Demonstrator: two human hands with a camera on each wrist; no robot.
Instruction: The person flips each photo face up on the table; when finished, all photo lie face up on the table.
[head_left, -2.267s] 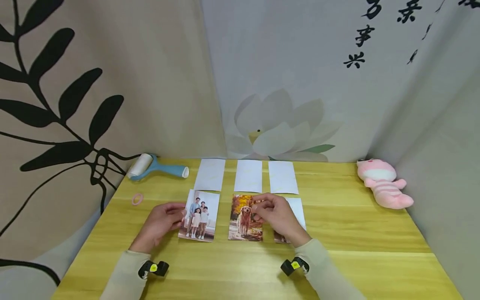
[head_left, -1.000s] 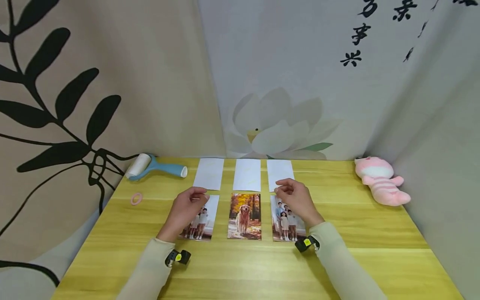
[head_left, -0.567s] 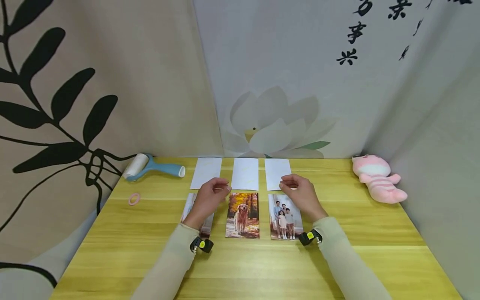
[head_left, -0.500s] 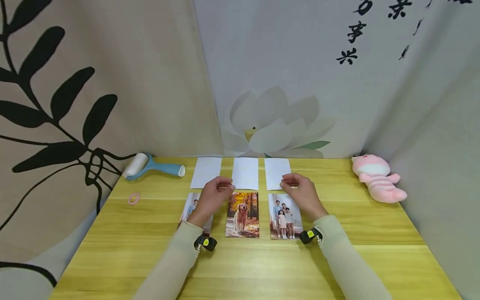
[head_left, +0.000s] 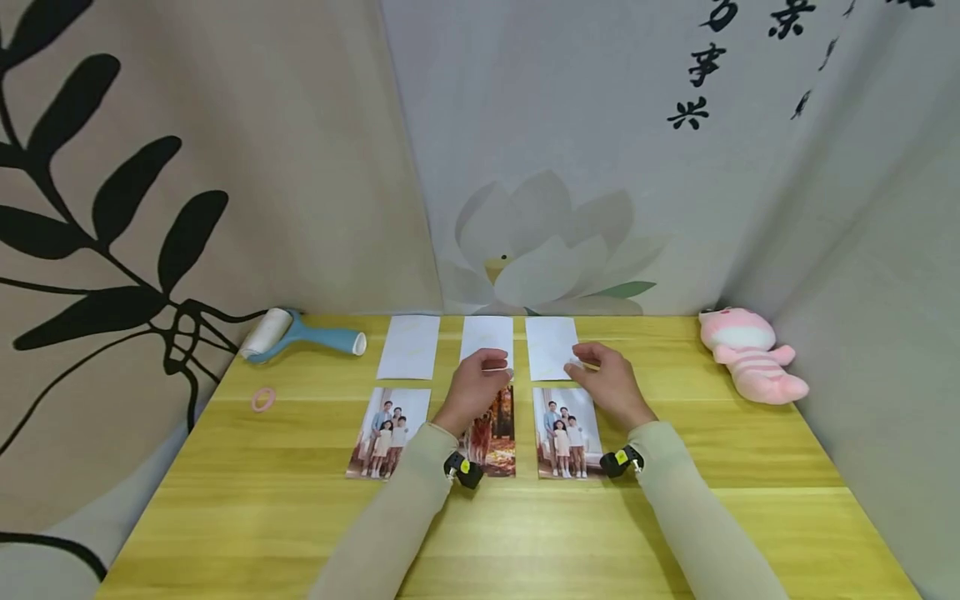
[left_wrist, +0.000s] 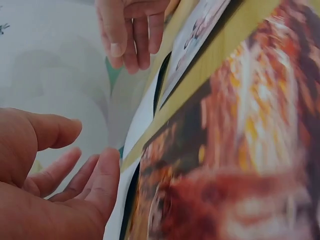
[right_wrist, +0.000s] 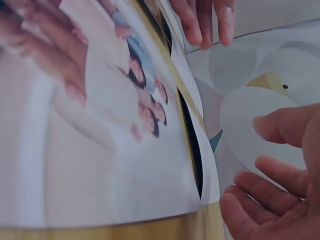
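In the head view my left hand hovers over the dog photo and the lower part of the middle white card, covering some of both. Its thumb and fingers are bent loosely with a gap between them, as the left wrist view shows. My right hand is above the upper right corner of the right family photo, fingertips beside the right white card. Nothing lies between its spread thumb and fingers. Another family photo lies at the left, below the left white card.
A blue-handled lint roller lies at the back left of the wooden table, a pink ring in front of it. A pink plush toy lies at the back right. Curtains hang behind the table.
My left hand has let go of the left family photo and moved right, over the dog photo. My right hand has left the dog photo and moved right, staying near the right white card lately.
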